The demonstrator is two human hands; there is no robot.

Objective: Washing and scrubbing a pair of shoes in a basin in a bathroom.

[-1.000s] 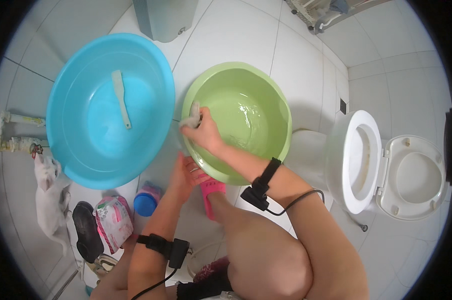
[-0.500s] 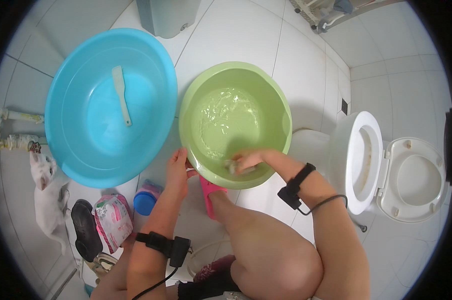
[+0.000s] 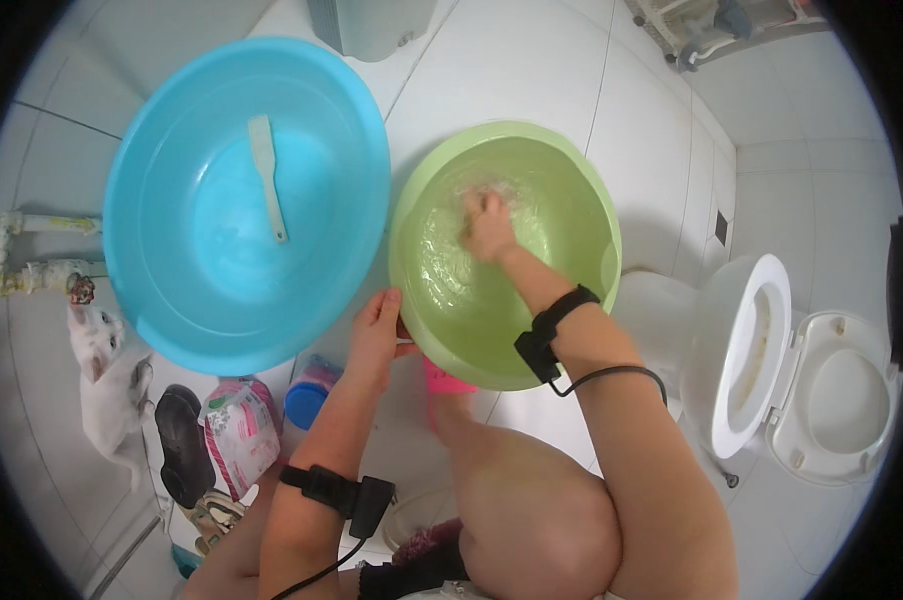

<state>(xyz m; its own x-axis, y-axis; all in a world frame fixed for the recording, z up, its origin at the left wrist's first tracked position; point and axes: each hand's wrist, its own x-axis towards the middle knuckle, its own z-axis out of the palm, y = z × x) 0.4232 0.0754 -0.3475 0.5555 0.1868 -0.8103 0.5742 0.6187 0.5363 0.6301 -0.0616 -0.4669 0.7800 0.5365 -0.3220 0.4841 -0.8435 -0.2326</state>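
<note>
A green basin (image 3: 517, 365) with shallow, rippling water stands on the floor in front of me. My left hand (image 3: 380, 335) grips its near left rim, the thumb on the outer edge and the fingers partly hidden. Down inside the basin, my right hand (image 3: 489, 228) is at the far part of the bottom with its fingers curled. Water splashes around those fingers, and whatever they press on is blurred and mostly covered. To the left, a larger blue basin (image 3: 137, 190) holds a pale spatula-like paddle (image 3: 266, 175) lying flat.
A white cat (image 3: 112, 395) sits by wall pipes (image 3: 47, 275) at the left. Near it are a black shoe (image 3: 182, 440), a pink-and-white package (image 3: 242, 435) and a blue-lidded jar (image 3: 308, 403). A toilet (image 3: 717, 350) stands right; a grey bin (image 3: 372, 22) is at the far side.
My right hand has moved from the near wall of the green basin to its far part. A whitish thing in its fingers earlier is now hardly visible. The left hand stays on the rim.
</note>
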